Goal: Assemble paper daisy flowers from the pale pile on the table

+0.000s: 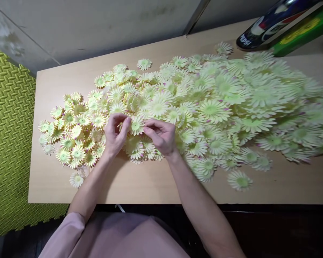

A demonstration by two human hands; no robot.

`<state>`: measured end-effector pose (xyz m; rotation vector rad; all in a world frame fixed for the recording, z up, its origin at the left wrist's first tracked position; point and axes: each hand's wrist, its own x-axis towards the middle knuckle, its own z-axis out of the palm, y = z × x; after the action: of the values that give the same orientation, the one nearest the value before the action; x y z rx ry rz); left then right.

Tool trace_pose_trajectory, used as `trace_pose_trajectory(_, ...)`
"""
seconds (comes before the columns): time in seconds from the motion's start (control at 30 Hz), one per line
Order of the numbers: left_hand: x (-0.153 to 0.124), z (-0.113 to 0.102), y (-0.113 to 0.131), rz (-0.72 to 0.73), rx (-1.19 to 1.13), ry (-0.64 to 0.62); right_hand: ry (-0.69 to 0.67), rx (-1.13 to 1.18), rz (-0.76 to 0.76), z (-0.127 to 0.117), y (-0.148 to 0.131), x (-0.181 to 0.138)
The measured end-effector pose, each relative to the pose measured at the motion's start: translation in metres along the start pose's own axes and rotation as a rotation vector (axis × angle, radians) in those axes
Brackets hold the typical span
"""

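Observation:
A large heap of pale yellow-green artificial daisy flowers [212, 104] covers most of a light wooden table [150, 182]. Both my hands meet over the heap near its front middle. My left hand [115, 134] and my right hand [161, 135] each pinch the same single daisy flower [136, 125] from either side, holding it just above the pile. The fingers of both hands are curled and pressed on its petals. Smaller flowers lie spread out to the left of my left hand.
A dark Pepsi bottle [269, 27] lies on its side at the table's far right, beside a green box [301, 34]. A green foam floor mat [8, 143] lies left of the table. A grey wall runs behind.

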<state>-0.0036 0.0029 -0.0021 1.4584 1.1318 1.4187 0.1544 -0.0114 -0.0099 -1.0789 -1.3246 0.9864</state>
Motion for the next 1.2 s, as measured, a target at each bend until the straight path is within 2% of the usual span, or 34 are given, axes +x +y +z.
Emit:
trace_pose_trajectory(0.13, 0.0021, -0.0019, 0.0011, 0.077, 0.055, -0.160, -0.020, 0.043, 0.020, 0.0003, -0.0016, -0.0016)
trace_pose_trajectory(0.23, 0.0032, -0.0032, -0.0007, 0.142, 0.066, -0.209, -0.025, 0.072, 0.030, -0.0008, -0.0015, -0.0015)
trace_pose_trajectory(0.37, 0.0034, -0.0029, -0.0035, 0.197, 0.104, -0.182, 0.005, 0.078, 0.041, -0.0023, 0.0004, -0.0004)
trace_pose_trajectory(0.5, 0.0029, -0.0032, -0.0023, 0.106, 0.100, -0.088, 0.118, -0.003, 0.008, -0.0017, -0.0003, 0.0010)
trace_pose_trajectory(0.57, 0.0034, -0.0042, -0.0005, 0.102, 0.086, -0.084, 0.141, -0.072, -0.028, -0.0007, -0.0012, 0.0012)
trace_pose_trajectory(0.67, 0.0043, -0.0048, 0.0011, 0.136, 0.088, -0.133, 0.108, -0.098, -0.051, 0.0005, -0.0008, 0.0004)
trace_pose_trajectory(1.0, 0.0044, -0.0025, -0.0001, 0.141, 0.104, -0.178, 0.015, 0.168, 0.077, -0.0003, 0.0025, 0.0013)
trace_pose_trajectory(1.2, 0.0049, -0.0028, -0.0022, 0.140, 0.094, -0.195, 0.041, 0.179, 0.089, 0.0002, 0.0035, 0.0007)
